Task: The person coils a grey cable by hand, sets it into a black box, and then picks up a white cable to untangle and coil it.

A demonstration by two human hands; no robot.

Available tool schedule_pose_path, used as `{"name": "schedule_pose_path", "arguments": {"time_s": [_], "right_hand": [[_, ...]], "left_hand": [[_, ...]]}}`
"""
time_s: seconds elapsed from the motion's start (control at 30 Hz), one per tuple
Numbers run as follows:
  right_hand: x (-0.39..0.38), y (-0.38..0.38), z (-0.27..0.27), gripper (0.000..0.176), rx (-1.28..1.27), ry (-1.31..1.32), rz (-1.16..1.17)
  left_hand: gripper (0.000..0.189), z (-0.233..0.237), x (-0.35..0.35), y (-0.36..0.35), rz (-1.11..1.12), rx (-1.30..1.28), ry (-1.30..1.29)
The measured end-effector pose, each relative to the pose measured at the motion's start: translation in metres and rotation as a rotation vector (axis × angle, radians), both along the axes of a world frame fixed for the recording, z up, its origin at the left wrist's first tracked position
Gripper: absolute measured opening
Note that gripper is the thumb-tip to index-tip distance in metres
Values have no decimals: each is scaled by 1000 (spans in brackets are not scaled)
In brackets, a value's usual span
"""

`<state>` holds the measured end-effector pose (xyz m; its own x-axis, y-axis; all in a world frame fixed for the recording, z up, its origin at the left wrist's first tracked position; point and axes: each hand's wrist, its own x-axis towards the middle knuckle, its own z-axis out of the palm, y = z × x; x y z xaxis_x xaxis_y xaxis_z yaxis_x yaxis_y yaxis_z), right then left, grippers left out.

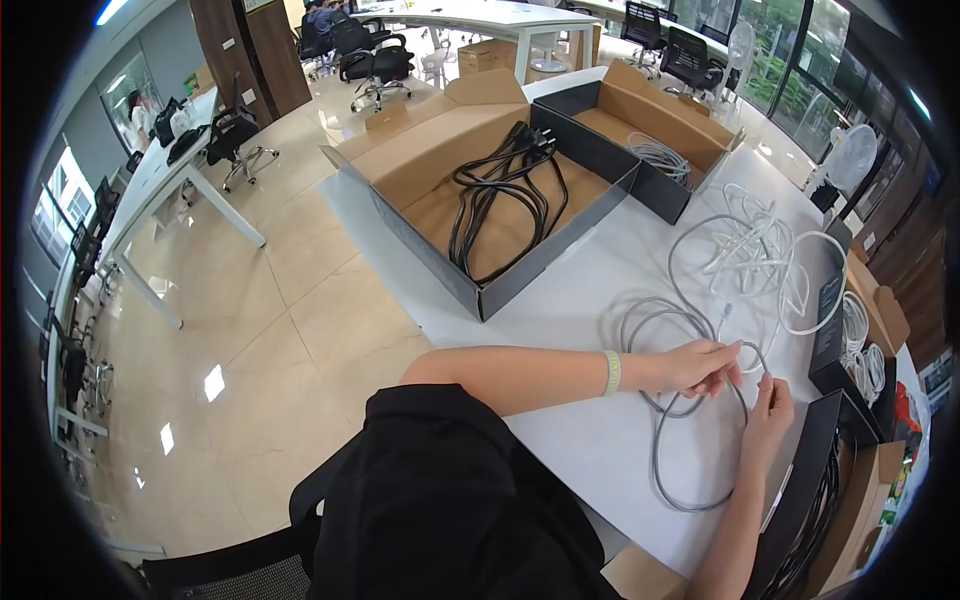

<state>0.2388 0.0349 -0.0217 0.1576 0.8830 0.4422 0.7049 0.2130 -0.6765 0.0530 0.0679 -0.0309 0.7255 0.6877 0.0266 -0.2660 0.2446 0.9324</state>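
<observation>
My left hand, with a pale band on its wrist, is closed on a grey cable that lies in loose loops on the white table. Just to the right, my right hand pinches the same grey cable between thumb and fingers. Beyond both hands a tangled heap of white cable rests on the table, with a strand of grey cable running up beside it.
An open box holds a coiled black power cable. Behind it, another box contains a grey coil. Boxes with white cables and black cables stand at the right edge. Office chairs and a white fan are farther off.
</observation>
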Motion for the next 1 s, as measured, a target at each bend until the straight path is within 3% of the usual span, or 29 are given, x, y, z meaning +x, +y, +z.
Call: {"name": "schedule_pose_path", "arguments": {"time_s": [0.13,0.3,0.4,0.53,0.6,0.67,0.73,0.87,0.97,1.0], "right_hand": [[-9,-3,4,22,89,29,-5],[-20,-20,15,20,93,48,163],[-19,-21,3,22,278,0,281],[-30,-29,-6,29,248,86,468],[-40,-34,5,35,-120,472,537],[-36,-32,9,40,-197,488,511],[-31,-32,16,43,-402,963,649],[-32,-31,20,43,-393,924,642],[-21,-23,18,33,-451,910,614],[-13,-18,15,29,-488,887,633]], "left_hand": [[52,2,-1,-2,112,150,60],[61,3,-3,0,149,-43,114],[61,8,-4,-3,194,-46,182],[58,5,-2,-6,213,19,213],[57,3,1,-9,221,117,104],[55,2,2,-9,239,94,77],[53,1,1,-7,223,93,24],[50,3,1,-9,256,133,6],[47,3,-1,-8,283,77,-48],[44,3,-1,-8,344,191,-90]]}}
